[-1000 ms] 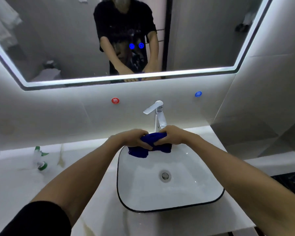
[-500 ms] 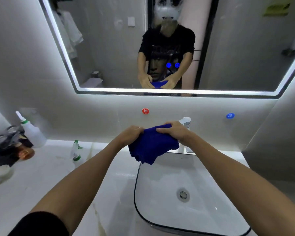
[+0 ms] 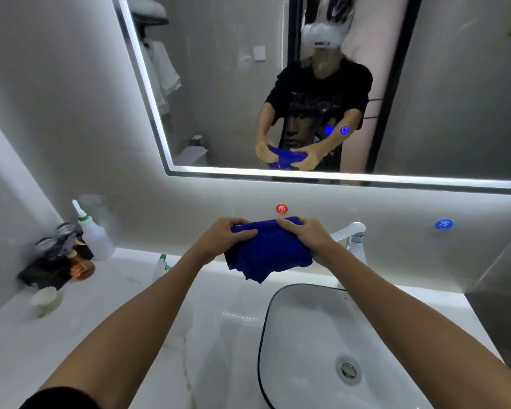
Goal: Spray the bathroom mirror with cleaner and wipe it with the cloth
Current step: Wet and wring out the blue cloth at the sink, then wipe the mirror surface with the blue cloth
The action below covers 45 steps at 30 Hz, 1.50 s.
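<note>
A dark blue cloth (image 3: pixel 267 252) hangs bunched between both hands, above the counter just left of the sink. My left hand (image 3: pixel 223 236) grips its left top edge and my right hand (image 3: pixel 307 236) grips its right top edge. The lit-edged mirror (image 3: pixel 219 84) fills the wall above and shows the person holding the cloth. A small spray bottle with a green top (image 3: pixel 160 265) stands on the counter behind my left forearm, partly hidden.
A white basin with a dark rim (image 3: pixel 263 335) sits at lower right, with a white faucet (image 3: pixel 353 236) behind it. A white squeeze bottle (image 3: pixel 96 237), dark toiletries (image 3: pixel 56 255) and a small cup (image 3: pixel 45 299) crowd the counter's left end.
Both hands have lifted the cloth up and left, away from over the basin, and spread it wider. The view has swung left and up, showing more mirror.
</note>
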Motion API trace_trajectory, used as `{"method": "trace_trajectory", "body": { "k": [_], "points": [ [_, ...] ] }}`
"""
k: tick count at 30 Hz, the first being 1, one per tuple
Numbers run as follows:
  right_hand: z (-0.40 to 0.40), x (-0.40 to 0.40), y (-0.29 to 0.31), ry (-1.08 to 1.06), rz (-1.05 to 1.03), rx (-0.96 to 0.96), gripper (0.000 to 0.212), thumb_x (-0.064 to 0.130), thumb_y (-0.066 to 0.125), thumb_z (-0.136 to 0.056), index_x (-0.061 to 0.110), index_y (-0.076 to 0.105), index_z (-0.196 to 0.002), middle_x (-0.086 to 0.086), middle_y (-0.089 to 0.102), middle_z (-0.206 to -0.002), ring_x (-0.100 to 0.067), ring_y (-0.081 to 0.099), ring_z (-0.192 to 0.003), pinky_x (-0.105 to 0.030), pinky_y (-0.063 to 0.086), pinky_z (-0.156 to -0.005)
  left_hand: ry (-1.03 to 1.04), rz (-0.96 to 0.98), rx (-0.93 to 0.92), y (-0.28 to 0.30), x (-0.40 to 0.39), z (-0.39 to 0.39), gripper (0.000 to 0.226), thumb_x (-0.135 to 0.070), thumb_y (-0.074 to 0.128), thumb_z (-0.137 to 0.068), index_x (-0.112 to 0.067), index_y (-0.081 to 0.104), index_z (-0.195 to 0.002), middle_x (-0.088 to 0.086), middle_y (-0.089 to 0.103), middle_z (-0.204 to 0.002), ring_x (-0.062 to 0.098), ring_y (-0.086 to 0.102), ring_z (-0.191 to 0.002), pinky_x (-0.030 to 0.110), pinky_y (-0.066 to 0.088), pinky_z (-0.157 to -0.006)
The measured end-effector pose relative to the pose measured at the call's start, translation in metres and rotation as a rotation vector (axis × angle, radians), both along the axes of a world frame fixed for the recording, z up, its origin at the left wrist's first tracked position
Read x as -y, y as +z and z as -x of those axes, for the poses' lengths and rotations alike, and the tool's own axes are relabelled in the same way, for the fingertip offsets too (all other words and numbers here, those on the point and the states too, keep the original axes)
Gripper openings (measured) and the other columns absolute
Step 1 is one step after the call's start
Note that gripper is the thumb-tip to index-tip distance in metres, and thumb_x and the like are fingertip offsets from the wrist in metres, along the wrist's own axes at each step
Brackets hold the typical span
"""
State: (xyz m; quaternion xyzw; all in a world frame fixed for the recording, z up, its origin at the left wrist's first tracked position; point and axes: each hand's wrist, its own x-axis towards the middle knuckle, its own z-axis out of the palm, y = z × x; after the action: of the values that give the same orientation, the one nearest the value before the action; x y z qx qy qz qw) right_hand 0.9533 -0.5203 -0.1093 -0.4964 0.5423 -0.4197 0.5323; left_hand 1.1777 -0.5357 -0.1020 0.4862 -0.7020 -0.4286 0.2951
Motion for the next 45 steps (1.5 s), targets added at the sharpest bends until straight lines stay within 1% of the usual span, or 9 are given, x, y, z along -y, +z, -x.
{"method": "trace_trajectory", "body": {
  "k": [7, 11, 16, 20, 23, 26, 29, 37, 45],
  "points": [
    [-0.035, 0.028, 0.001, -0.017, -0.141, 0.118, 0.016, 0.007, 0.066, -0.09, 0.009, 0.064, -0.106, -0.015, 0.069, -0.109, -0.03, 0.066, -0.099, -0.042, 0.056, -0.086, 0.087, -0.099, -0.173, -0.003, 0.051, -0.043, 0.029, -0.021, 0.074, -0.085, -0.023, 0.066, -0.113, 0.002, 0.07, -0.107, 0.023, 0.068, -0.099, 0.033, 0.061, -0.076],
    [-0.066, 0.044, 0.008, -0.051, -0.024, -0.128, 0.021, 0.004, 0.065, -0.09, 0.001, 0.065, -0.111, -0.017, 0.071, -0.106, -0.028, 0.068, -0.097, -0.041, 0.058, -0.084, -0.112, -0.011, 0.127, 0.007, 0.081, -0.072, 0.031, -0.013, 0.07, -0.086, -0.019, 0.066, -0.116, -0.001, 0.069, -0.101, 0.015, 0.066, -0.09, 0.019, 0.055, -0.068],
    [-0.108, 0.069, 0.014, -0.262, 0.163, -0.34, 0.013, 0.011, 0.067, -0.089, 0.005, 0.064, -0.101, -0.014, 0.072, -0.094, -0.034, 0.069, -0.091, -0.052, 0.058, -0.081, -0.05, 0.077, 0.07, 0.021, 0.12, -0.101, 0.02, -0.004, 0.062, -0.086, -0.018, 0.06, -0.099, 0.002, 0.07, -0.092, 0.018, 0.065, -0.081, 0.023, 0.053, -0.066],
    [-0.139, 0.085, 0.031, -0.461, 0.323, -0.416, 0.027, 0.013, 0.068, -0.089, 0.017, 0.044, -0.103, 0.001, 0.064, -0.094, -0.018, 0.066, -0.084, -0.039, 0.061, -0.067, 0.01, 0.208, -0.084, 0.03, 0.14, -0.12, 0.026, 0.003, 0.056, -0.087, -0.019, 0.043, -0.089, 0.001, 0.07, -0.097, 0.021, 0.065, -0.083, 0.03, 0.056, -0.065],
    [-0.158, 0.1, 0.055, -0.576, 0.531, -0.51, 0.025, 0.007, 0.064, -0.091, 0.018, 0.041, -0.088, 0.005, 0.058, -0.081, -0.011, 0.058, -0.073, -0.017, 0.048, -0.058, 0.07, 0.481, -0.18, 0.048, 0.153, -0.129, 0.024, 0.006, 0.054, -0.089, -0.017, 0.05, -0.084, -0.005, 0.067, -0.1, 0.014, 0.063, -0.094, 0.037, 0.059, -0.077],
    [-0.172, 0.117, 0.082, -0.544, 0.662, -0.54, 0.021, 0.004, 0.059, -0.094, 0.016, 0.047, -0.082, 0.006, 0.058, -0.078, -0.009, 0.057, -0.072, -0.013, 0.045, -0.06, 0.112, 0.698, -0.165, 0.078, 0.163, -0.132, 0.041, 0.009, 0.053, -0.09, -0.026, 0.066, -0.073, -0.011, 0.059, -0.111, -0.003, 0.053, -0.108, 0.02, 0.049, -0.094],
    [-0.177, 0.13, 0.108, -0.523, 0.791, -0.563, 0.018, 0.001, 0.055, -0.094, 0.014, 0.05, -0.084, 0.007, 0.055, -0.079, -0.001, 0.053, -0.075, -0.012, 0.041, -0.063, 0.079, 0.846, -0.056, 0.106, 0.175, -0.139, 0.037, 0.008, 0.05, -0.093, -0.017, 0.076, -0.088, -0.003, 0.054, -0.126, -0.004, 0.047, -0.113, 0.008, 0.041, -0.095],
    [-0.172, 0.155, 0.164, -0.497, 1.17, -0.665, 0.013, 0.001, 0.05, -0.098, 0.007, 0.061, -0.101, -0.005, 0.06, -0.109, -0.009, 0.054, -0.092, -0.013, 0.048, -0.079, 0.072, 1.191, 0.087, 0.169, 0.194, -0.136, 0.021, -0.001, 0.058, -0.093, -0.006, 0.065, -0.112, 0.014, 0.049, -0.134, 0.021, 0.048, -0.122, 0.024, 0.044, -0.104],
    [-0.167, 0.163, 0.195, -0.634, 1.18, -0.596, 0.014, 0.003, 0.057, -0.095, 0.011, 0.06, -0.106, -0.001, 0.051, -0.116, -0.005, 0.051, -0.097, -0.009, 0.048, -0.083, 0.195, 1.22, 0.351, 0.194, 0.205, -0.107, 0.057, -0.01, 0.076, -0.082, -0.007, 0.049, -0.133, 0.014, 0.035, -0.148, 0.029, 0.04, -0.132, 0.041, 0.051, -0.101]
  ]
}}
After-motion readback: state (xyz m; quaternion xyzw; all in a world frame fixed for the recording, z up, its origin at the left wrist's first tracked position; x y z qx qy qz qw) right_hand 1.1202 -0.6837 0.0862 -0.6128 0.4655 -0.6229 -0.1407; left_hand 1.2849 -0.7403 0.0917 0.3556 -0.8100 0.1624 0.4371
